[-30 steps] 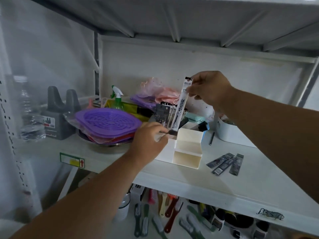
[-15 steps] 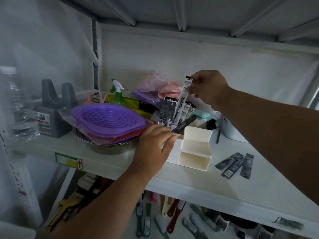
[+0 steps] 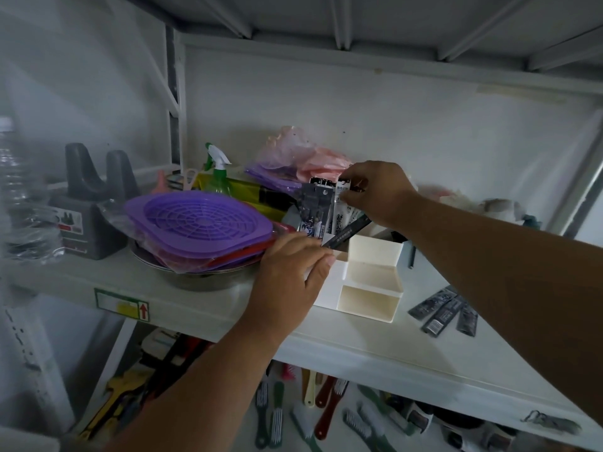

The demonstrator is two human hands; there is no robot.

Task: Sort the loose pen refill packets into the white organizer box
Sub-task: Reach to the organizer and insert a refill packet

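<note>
A white organizer box (image 3: 372, 265) with stepped compartments stands on the white shelf. Several refill packets (image 3: 315, 207) stand upright in its back left compartment. My right hand (image 3: 375, 194) pinches the top of a white refill packet (image 3: 341, 207) that stands low among them. My left hand (image 3: 290, 278) rests against the box's left front side, and a dark packet (image 3: 346, 234) leans from its fingertips up toward my right hand. Three dark loose packets (image 3: 443, 313) lie flat on the shelf to the right of the box.
A purple perforated tray (image 3: 199, 223) sits on a metal bowl left of the box, with a green spray bottle (image 3: 218, 171) and plastic bags behind. A grey holder (image 3: 88, 207) and a water bottle (image 3: 19, 197) stand far left. Brushes (image 3: 293, 412) lie on the lower shelf.
My right hand has lowered the white packet from high above the box down among the standing packets. My left hand stays at the box's left side.
</note>
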